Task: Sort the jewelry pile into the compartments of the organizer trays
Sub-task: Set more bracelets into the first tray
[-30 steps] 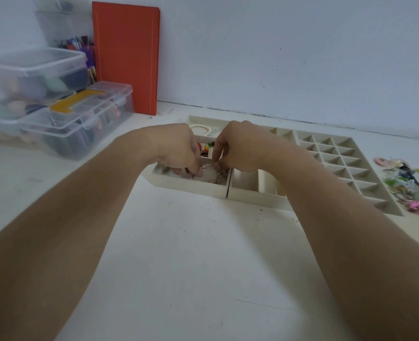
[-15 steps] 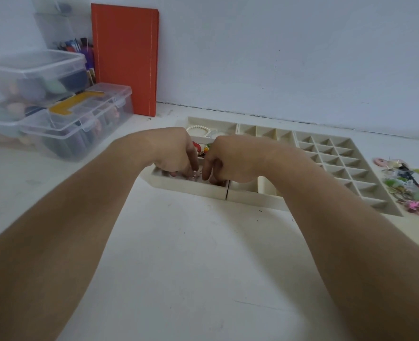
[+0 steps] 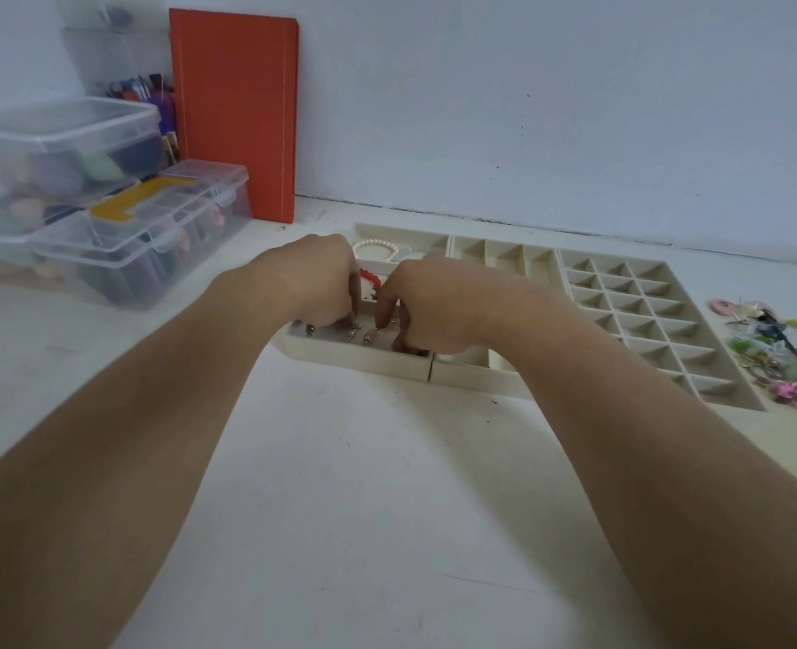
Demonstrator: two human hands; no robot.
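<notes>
Seen from the head camera, the left hand (image 3: 321,283) and the right hand (image 3: 427,306) are lowered close together into the near-left compartment of the leftmost organizer tray (image 3: 359,356), fingers curled down among small metal pieces (image 3: 356,332); whether anything is actually pinched cannot be told. A pearl bracelet (image 3: 375,248) and red beads (image 3: 370,277) are already lodged in the compartments behind. The gridded tray (image 3: 640,302) is shown unfilled where visible, while the jewelry pile (image 3: 780,353) is left on the counter (image 3: 340,484) beside it, at the right. A piece is judged to be in the course of being placed or arranged; next, a reach to the pile is called for.
</notes>
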